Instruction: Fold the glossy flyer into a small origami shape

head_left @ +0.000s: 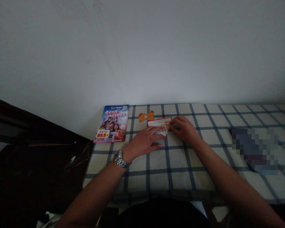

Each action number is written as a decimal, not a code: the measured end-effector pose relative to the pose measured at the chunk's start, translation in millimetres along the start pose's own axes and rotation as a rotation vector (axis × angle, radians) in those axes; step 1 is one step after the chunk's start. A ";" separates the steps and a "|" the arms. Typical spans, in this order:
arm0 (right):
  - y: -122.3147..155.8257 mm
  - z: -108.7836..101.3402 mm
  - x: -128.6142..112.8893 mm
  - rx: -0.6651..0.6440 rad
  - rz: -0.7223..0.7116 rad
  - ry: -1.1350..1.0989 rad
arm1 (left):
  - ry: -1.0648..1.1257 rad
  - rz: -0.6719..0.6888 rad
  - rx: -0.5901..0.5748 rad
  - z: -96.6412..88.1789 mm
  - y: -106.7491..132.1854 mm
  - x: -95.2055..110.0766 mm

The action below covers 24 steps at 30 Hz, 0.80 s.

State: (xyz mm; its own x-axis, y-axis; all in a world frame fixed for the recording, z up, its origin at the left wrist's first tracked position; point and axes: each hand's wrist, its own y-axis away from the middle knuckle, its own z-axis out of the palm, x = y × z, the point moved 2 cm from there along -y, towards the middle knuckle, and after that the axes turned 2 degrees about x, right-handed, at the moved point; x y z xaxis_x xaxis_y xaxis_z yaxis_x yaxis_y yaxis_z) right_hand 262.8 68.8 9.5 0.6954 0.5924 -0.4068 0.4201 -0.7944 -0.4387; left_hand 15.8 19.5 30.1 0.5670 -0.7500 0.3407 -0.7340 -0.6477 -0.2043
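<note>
A small leaflet (158,122), white with a red border, lies on the checked cloth. An orange and white flap (165,129) with large red digits covers its lower right part; whether it is a fold or a separate sheet, I cannot tell. My left hand (148,139) rests flat across the lower left of the leaflet, fingers stretched out, a metal watch (120,158) at its wrist. At the right edge, my right hand (184,129) pinches the leaflet's corner between thumb and fingers. An orange cartoon bear picture (146,116) shows just behind the leaflet.
A colourful flyer (114,123) lies at the table's left end. Towards the right is a dark, pixelated flat object (254,150). The checked tablecloth (178,171) reaches back to a pale wall (156,53). Dark furniture (38,142) stands lower at the left.
</note>
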 end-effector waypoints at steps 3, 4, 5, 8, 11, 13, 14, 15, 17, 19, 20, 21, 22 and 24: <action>0.7 2.7 -1.0 -0.025 -0.077 -0.068 | 0.007 0.018 0.017 0.8 -0.7 -1.8; 0.9 3.5 -1.3 -0.032 -0.104 -0.089 | 0.010 0.021 0.018 1.0 -0.9 -2.5; 1.2 4.2 -1.3 -0.040 -0.126 -0.107 | 0.013 0.023 0.018 1.2 -1.1 -3.3; 2.2 6.4 -0.9 -0.063 -0.159 -0.138 | 0.027 0.028 0.017 1.4 -1.4 -5.6; 3.1 8.3 -0.6 -0.073 -0.171 -0.133 | 0.039 0.032 0.020 0.9 -1.2 -7.3; 3.1 8.8 -1.3 -0.071 -0.179 -0.126 | 0.043 0.035 0.027 0.5 -1.3 -7.9; 3.0 8.7 -1.8 -0.070 -0.178 -0.122 | 0.046 0.037 0.032 0.3 -1.4 -8.0; 2.8 8.5 -2.4 -0.069 -0.173 -0.118 | 0.049 0.040 0.035 0.3 -1.6 -8.0; 2.4 8.0 -3.6 -0.075 -0.158 -0.114 | 0.053 0.045 0.036 0.8 -2.1 -8.2; 2.5 7.7 -4.8 -0.089 -0.156 -0.120 | 0.046 0.048 0.042 1.9 -2.2 -9.0; 2.9 7.7 -5.4 -0.098 -0.162 -0.124 | 0.040 0.049 0.045 2.5 -2.1 -9.5; 3.4 7.7 -5.9 -0.105 -0.169 -0.126 | 0.034 0.051 0.048 3.1 -1.9 -10.1; 3.9 7.8 -6.3 -0.111 -0.176 -0.125 | 0.028 0.053 0.052 3.6 -1.7 -10.6; 4.8 7.9 -7.1 -0.112 -0.188 -0.118 | 0.022 0.058 0.053 4.3 -1.5 -11.6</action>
State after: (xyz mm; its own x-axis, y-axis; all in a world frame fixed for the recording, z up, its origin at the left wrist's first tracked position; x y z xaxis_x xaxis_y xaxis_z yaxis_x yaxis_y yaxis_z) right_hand 255.3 61.8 3.9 0.5287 0.7375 -0.4203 0.6023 -0.6748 -0.4265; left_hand 11.9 28.6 22.5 0.5156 -0.7836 0.3467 -0.7439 -0.6101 -0.2726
